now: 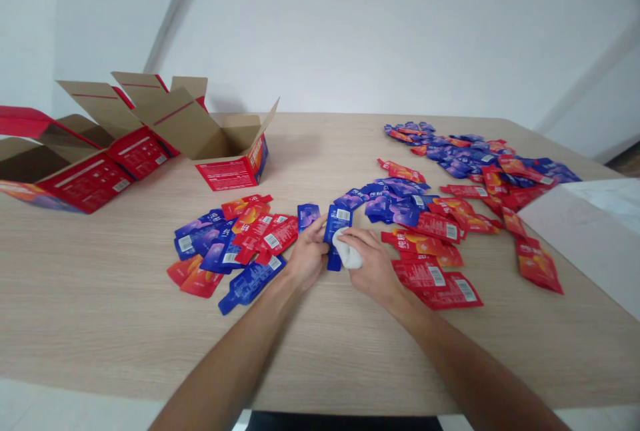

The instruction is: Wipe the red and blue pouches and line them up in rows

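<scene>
A blue sachet stands on edge at the table's middle. My left hand pinches its left side with closed fingers. My right hand is closed round a crumpled white cloth that presses against the sachet's lower part. To the left lies a small heap of red and blue sachets. On the right a much larger spread of red and blue sachets runs toward the far edge.
Several open red-and-brown cardboard boxes with raised flaps stand at the back left of the wooden table. A white sheet or board overlaps the table's right edge. A pale wall rises behind.
</scene>
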A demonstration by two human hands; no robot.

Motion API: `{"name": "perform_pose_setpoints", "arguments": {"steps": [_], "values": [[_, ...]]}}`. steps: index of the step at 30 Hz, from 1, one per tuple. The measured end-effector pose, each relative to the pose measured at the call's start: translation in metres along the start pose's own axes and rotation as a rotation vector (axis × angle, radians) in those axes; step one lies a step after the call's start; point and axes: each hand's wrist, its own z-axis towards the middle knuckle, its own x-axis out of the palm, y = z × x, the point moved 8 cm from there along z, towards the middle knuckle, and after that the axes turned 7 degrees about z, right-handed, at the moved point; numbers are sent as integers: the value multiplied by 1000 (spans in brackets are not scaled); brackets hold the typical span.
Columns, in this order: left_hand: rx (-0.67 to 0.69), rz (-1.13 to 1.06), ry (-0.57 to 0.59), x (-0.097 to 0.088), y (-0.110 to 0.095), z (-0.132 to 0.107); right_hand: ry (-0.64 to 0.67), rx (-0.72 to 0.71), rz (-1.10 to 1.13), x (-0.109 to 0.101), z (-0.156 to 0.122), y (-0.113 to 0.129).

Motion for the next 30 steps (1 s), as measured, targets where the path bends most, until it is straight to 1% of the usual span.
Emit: {"name": "perform_pose_setpoints", "arguments": {"steps": [4,6,8,11,13,15,17,19,21,25,27,30], "values": [[-61,18,88,5,10,-1,-105,72,-84,-18,4,-10],[-71,24,109,5,13,-1,-109,67,-93,-21,6,-10],[-53,22,93,2,11,0,-48,22,-67,-15,6,-5],[-17,9,36,-4,4,0,76,-41,-5,0,4,2],[-15,4,16,-5,2,0,90,-32,0,1,3,1],[-39,9,37,-1,3,-2,22,15,-39,-9,4,-5],[-77,17,96,7,8,-4,-69,62,-85,-22,6,-11],[-93,22,150,15,12,-6,-100,68,-100,-28,8,-13],[-83,18,160,18,13,-7,-47,29,-77,-23,8,-8],[-53,-20,79,9,10,-5,123,-42,14,1,4,7],[-20,-58,48,4,5,-3,173,-48,51,9,1,11],[11,-126,7,-3,0,-1,218,-32,77,14,-1,13]]}}
